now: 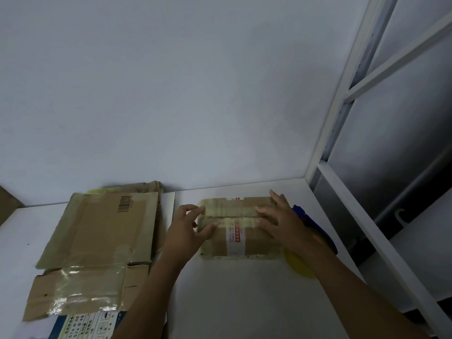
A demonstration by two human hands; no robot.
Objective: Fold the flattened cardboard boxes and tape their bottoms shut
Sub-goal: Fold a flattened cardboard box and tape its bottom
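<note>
Cardboard, one folded box (220, 243), left hand (188, 228) pinching its end, right hand (283, 223) spread flat on it

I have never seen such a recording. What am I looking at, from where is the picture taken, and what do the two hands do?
No machine here: a person works with two bare hands. The one picture comes from a camera worn on the head, looking forward and down. On the white table stands a small cardboard box with its flaps folded shut. The left hand grips its left end; the right hand rests on top with straight fingers. Left of it lies a pile of flattened cardboard boxes. Beside the right forearm a blue and yellow object shows, too hidden to name.
</note>
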